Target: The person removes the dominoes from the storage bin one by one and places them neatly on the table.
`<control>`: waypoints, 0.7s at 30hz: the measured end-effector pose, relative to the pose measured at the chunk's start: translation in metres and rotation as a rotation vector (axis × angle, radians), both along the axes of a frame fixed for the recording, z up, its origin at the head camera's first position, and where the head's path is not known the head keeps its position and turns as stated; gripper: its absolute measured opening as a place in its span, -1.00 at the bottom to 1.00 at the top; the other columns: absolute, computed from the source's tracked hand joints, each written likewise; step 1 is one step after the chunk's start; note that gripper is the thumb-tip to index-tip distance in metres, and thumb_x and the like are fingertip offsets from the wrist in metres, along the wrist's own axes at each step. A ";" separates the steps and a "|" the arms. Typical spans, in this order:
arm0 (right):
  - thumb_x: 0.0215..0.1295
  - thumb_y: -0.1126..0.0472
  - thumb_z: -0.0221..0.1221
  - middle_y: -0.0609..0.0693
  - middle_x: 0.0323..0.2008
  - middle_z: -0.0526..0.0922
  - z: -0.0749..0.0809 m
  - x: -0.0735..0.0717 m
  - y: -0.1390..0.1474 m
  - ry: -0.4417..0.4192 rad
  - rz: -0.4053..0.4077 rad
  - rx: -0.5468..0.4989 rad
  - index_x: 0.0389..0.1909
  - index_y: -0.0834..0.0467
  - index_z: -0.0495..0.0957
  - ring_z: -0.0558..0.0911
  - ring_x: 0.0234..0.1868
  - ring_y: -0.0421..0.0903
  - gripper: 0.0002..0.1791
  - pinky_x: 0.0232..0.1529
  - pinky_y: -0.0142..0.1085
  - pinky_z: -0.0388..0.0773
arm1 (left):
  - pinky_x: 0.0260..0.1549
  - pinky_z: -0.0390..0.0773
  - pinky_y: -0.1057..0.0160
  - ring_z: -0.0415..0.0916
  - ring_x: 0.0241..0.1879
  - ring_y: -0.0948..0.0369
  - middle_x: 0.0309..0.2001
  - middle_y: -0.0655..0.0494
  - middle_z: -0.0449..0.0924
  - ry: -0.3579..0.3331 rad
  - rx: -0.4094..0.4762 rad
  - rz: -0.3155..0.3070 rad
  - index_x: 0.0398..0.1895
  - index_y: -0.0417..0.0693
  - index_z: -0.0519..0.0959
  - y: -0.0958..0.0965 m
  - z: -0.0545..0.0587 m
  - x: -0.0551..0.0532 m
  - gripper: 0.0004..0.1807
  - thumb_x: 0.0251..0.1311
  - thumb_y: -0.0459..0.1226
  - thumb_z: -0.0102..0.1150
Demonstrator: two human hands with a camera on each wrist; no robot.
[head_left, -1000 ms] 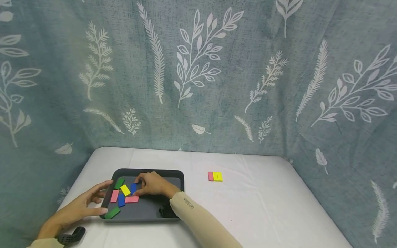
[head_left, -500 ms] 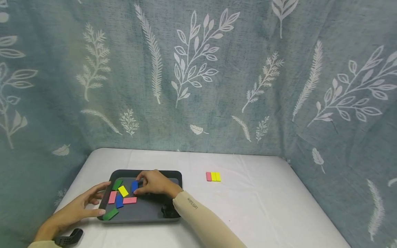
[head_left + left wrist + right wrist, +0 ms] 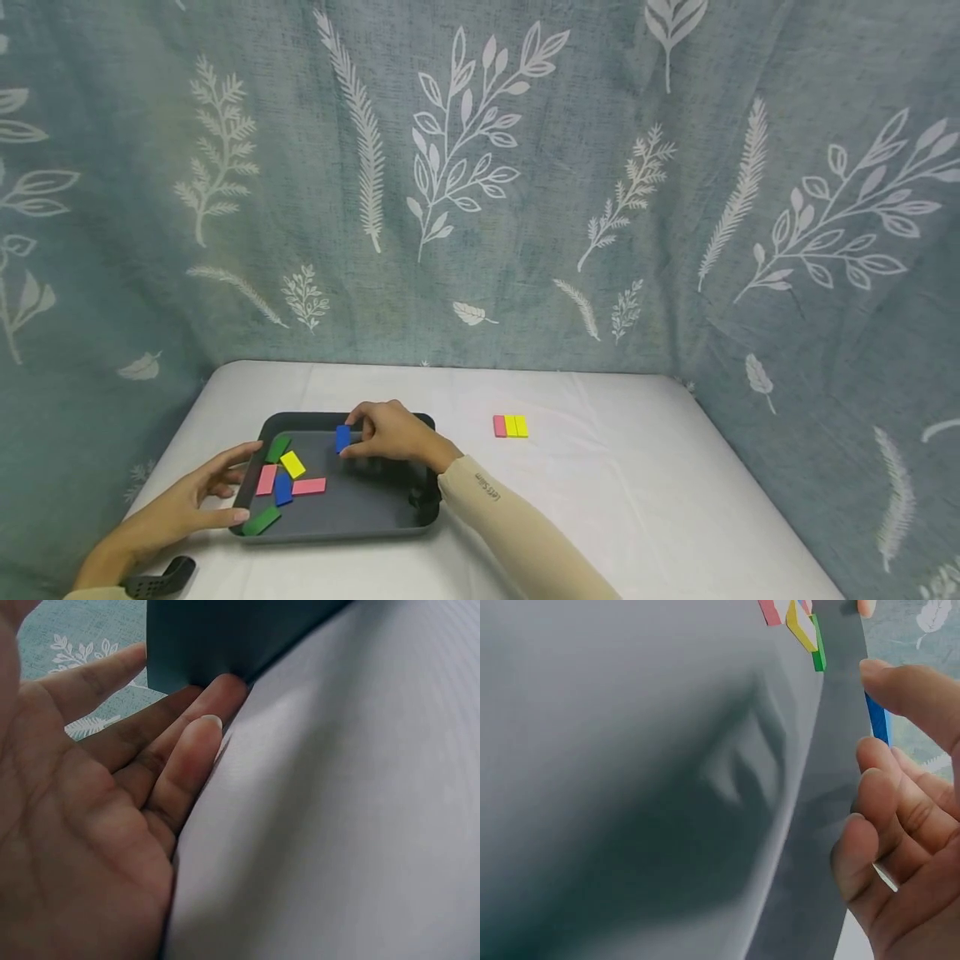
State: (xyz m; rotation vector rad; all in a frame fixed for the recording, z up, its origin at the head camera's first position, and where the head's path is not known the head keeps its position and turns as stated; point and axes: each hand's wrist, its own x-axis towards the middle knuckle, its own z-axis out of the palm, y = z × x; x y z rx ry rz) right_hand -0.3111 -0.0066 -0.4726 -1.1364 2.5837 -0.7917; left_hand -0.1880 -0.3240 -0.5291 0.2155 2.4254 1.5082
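In the head view my right hand [image 3: 396, 433] pinches a small flat blue rectangular block [image 3: 342, 438] by its two ends, thumb at the near end. The right wrist view shows that blue block [image 3: 878, 721] between thumb and fingers, raised above the tray floor. Below is a dark grey tray [image 3: 360, 508]. My left hand [image 3: 180, 502] touches the tray's left side, thumb near the front corner; the left wrist view shows its fingers against the outer tray wall [image 3: 217, 637]. Inside the tray's left part lie a yellow block [image 3: 292, 464], another blue block [image 3: 282, 489], pink blocks [image 3: 309, 486] and green blocks [image 3: 262, 521].
Right of the tray, on the white-covered table [image 3: 600, 492], a pink block [image 3: 499, 426] and two yellow blocks [image 3: 516, 426] lie side by side. A patterned green-blue curtain [image 3: 525, 208] encloses the back and sides.
My right hand has moved right and slightly away from me, carrying the blue block off from the other blocks in the tray. The left hand stays at the tray's left side.
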 end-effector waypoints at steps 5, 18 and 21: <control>0.23 -0.05 0.46 -0.26 -0.53 0.58 0.001 0.001 0.008 0.021 -0.007 0.006 0.14 0.11 0.60 0.52 -0.55 -0.35 -0.46 -0.41 -0.50 0.47 | 0.06 0.45 -0.22 0.35 0.24 -0.14 0.48 -0.32 0.16 0.002 -0.028 0.014 0.65 0.00 -0.04 0.001 0.000 -0.001 0.04 0.27 -0.09 0.41; 0.24 -0.05 0.45 -0.27 -0.51 0.60 0.004 0.000 0.030 0.036 -0.008 -0.015 0.15 0.13 0.60 0.52 -0.54 -0.35 -0.45 -0.41 -0.48 0.47 | 0.07 0.46 -0.19 0.35 0.23 -0.14 0.47 -0.33 0.17 0.019 -0.030 0.012 0.65 -0.04 -0.04 0.002 0.001 0.001 0.03 0.28 -0.10 0.39; 0.25 -0.06 0.44 -0.27 -0.51 0.60 0.004 0.000 0.034 0.030 -0.011 -0.024 0.16 0.13 0.59 0.53 -0.54 -0.34 -0.45 -0.40 -0.48 0.48 | 0.06 0.46 -0.18 0.35 0.22 -0.13 0.46 -0.33 0.17 0.017 -0.032 0.015 0.65 -0.03 -0.03 0.003 0.002 0.001 0.02 0.28 -0.09 0.39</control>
